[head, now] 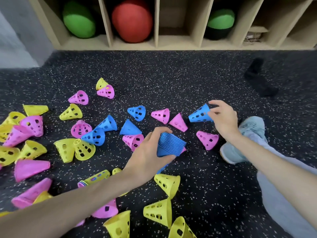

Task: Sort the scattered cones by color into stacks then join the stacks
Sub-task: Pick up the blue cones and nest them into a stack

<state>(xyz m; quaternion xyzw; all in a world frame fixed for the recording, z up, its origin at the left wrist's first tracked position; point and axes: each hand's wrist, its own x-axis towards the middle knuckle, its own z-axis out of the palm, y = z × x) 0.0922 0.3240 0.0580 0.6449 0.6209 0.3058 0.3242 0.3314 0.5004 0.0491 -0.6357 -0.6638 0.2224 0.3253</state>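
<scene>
Two grips were live: left hand (147, 152) clamped the blue stack (171, 145) above the floor (171, 74); right hand (223, 117) pinched a loose blue cone (199, 114) at its narrow tip. Cones looked light, thin, flexible; hold rims gently.

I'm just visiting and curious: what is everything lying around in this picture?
Stack of blue plastic cones: one, in left grip.
Loose perforated blue cones: about five, mid-floor; one in right grip.
Pink cones: over a dozen, scattered.
Yellow cones: over a dozen, mostly left and near.
Foam balls: two green, one red, in wooden cubbies.
Black sock: one, far right.
Pale blue shoe: right.
Left hand, right hand.
</scene>
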